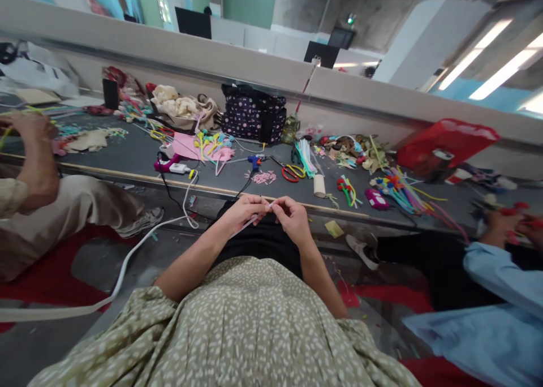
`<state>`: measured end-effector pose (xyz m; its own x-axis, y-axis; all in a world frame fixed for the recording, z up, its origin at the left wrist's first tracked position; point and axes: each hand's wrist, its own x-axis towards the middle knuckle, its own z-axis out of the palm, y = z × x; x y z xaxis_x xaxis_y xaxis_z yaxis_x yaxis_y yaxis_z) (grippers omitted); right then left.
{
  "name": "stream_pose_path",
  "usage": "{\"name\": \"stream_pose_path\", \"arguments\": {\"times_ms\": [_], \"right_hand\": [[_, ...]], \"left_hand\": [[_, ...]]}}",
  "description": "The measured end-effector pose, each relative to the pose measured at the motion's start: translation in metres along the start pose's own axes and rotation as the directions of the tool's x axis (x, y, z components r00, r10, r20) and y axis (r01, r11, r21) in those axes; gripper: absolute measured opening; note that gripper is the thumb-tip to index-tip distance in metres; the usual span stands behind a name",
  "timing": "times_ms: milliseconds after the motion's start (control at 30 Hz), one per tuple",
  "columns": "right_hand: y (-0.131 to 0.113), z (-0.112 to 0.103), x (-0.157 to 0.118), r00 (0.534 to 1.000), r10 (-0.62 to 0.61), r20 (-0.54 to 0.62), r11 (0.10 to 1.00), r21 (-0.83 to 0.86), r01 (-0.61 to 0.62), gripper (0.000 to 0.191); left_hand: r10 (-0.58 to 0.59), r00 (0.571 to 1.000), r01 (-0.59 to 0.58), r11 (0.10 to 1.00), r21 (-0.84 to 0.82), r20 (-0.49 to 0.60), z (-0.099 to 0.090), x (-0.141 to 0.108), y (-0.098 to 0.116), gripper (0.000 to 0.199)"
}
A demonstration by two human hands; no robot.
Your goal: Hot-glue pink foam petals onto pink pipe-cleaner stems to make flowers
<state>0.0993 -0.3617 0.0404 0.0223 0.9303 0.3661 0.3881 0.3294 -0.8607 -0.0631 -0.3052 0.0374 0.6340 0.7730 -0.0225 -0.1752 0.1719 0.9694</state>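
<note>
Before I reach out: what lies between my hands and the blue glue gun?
The table edge and a pile of small pink pieces, in the head view.

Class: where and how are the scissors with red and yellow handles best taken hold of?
Probably by the red loop and yellow loop, coming from the wearer's side, slightly from the right: both loops lie nearer that way, while the blades point toward the far left.

At six o'clock, a loose olive-green top [263, 325] is worn, patterned all over with small whitish flecks. The same print is carried onto the creased left sleeve [136, 325] at eight o'clock and right sleeve [365, 347] at five; beyond, the lap is covered in black cloth [271, 245].
</note>
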Motion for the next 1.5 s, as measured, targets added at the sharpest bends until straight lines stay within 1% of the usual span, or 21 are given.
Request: {"name": "stream_pose_path", "arguments": {"times_ms": [167,267,333,500,567,633,700,733,767,833,900,933,967,1033,1100,1133,1200,1267,1333,1433,1500], "right_hand": [[-0.002,0.001,-0.002,0.996,-0.054,-0.071,0.981,-0.189,0.04,0.019],[-0.005,0.001,-0.003,0.996,-0.073,-0.058,0.978,-0.202,0.059,0.019],[-0.006,0.001,-0.003,0.996,-0.08,-0.039,0.98,-0.185,0.071,0.019],[-0.01,-0.004,-0.005,0.992,-0.123,0.004,0.976,-0.179,0.121,0.019],[-0.013,-0.006,-0.005,0.988,-0.151,0.03,0.974,-0.164,0.154,0.019],[-0.016,-0.007,-0.006,0.981,-0.185,0.049,0.972,-0.135,0.19,0.018],[-0.018,-0.009,-0.007,0.977,-0.21,0.046,0.971,-0.107,0.214,0.016],[-0.018,-0.009,-0.007,0.977,-0.211,0.035,0.972,-0.101,0.213,0.015],[-0.017,-0.01,-0.007,0.979,-0.202,0.019,0.974,-0.1,0.203,0.015],[-0.013,-0.009,-0.007,0.986,-0.165,-0.022,0.981,-0.11,0.162,0.015],[-0.008,-0.008,-0.006,0.991,-0.119,-0.063,0.986,-0.123,0.111,0.015],[-0.005,-0.007,-0.005,0.992,-0.096,-0.08,0.989,-0.12,0.086,0.015],[-0.002,-0.006,-0.005,0.993,-0.071,-0.095,0.992,-0.11,0.06,0.016],[0.002,-0.003,-0.005,0.992,-0.026,-0.124,0.997,-0.071,0.018,0.018],[0.005,0.0,-0.005,0.989,0.002,-0.147,1.0,-0.026,-0.006,0.021],[0.005,0.001,-0.006,0.988,0.011,-0.156,1.0,-0.005,-0.012,0.022],[0.005,0.003,-0.007,0.987,0.029,-0.159,0.999,0.043,-0.023,0.023],[0.003,0.003,-0.008,0.988,0.048,-0.147,0.995,0.095,-0.035,0.023],[0.002,0.003,-0.009,0.988,0.06,-0.14,0.99,0.138,-0.04,0.022],[0.0,0.003,-0.009,0.988,0.07,-0.141,0.982,0.183,-0.043,0.02],[-0.001,0.004,-0.009,0.987,0.081,-0.139,0.977,0.207,-0.051,0.02]], "left_hand": [[0.104,0.99,-0.091,0.988,0.127,-0.099,0.004,0.0,-0.004,0.029],[0.138,0.981,-0.116,0.98,0.163,-0.134,0.004,0.0,-0.005,0.029],[0.115,0.985,-0.098,0.986,0.133,-0.127,0.004,0.0,-0.003,0.028],[-0.017,0.998,0.014,0.999,-0.045,-0.055,0.002,-0.002,0.002,0.025],[-0.087,0.996,0.087,0.986,-0.143,0.007,0.001,-0.002,0.002,0.024],[-0.16,0.98,0.183,0.956,-0.231,0.115,0.001,-0.001,0.002,0.025],[-0.204,0.954,0.261,0.925,-0.277,0.219,0.002,0.0,0.0,0.028],[-0.211,0.946,0.278,0.918,-0.283,0.244,0.004,0.0,0.0,0.029],[-0.208,0.947,0.273,0.921,-0.276,0.243,0.005,0.001,-0.001,0.03],[-0.16,0.975,0.19,0.959,-0.21,0.152,0.009,0.0,-0.003,0.031],[-0.039,0.999,0.039,0.998,-0.046,0.0,0.012,-0.001,-0.005,0.031],[0.046,0.997,-0.041,0.996,0.073,-0.069,0.013,-0.002,-0.006,0.03],[0.145,0.981,-0.116,0.971,0.209,-0.127,0.014,-0.003,-0.006,0.028],[0.353,0.918,-0.234,0.848,0.475,-0.179,0.017,-0.006,-0.007,0.022],[0.523,0.838,-0.303,0.683,0.665,-0.155,0.02,-0.009,-0.007,0.017],[0.578,0.806,-0.325,0.614,0.719,-0.129,0.021,-0.01,-0.006,0.016],[0.634,0.769,-0.352,0.53,0.772,-0.085,0.023,-0.011,-0.006,0.016],[0.657,0.751,-0.359,0.49,0.794,-0.066,0.025,-0.012,-0.006,0.016],[0.665,0.744,-0.358,0.47,0.807,-0.057,0.026,-0.012,-0.005,0.017],[0.654,0.754,-0.357,0.487,0.797,-0.063,0.027,-0.012,-0.004,0.017],[0.62,0.778,-0.347,0.553,0.757,-0.096,0.027,-0.011,-0.004,0.017]]}}
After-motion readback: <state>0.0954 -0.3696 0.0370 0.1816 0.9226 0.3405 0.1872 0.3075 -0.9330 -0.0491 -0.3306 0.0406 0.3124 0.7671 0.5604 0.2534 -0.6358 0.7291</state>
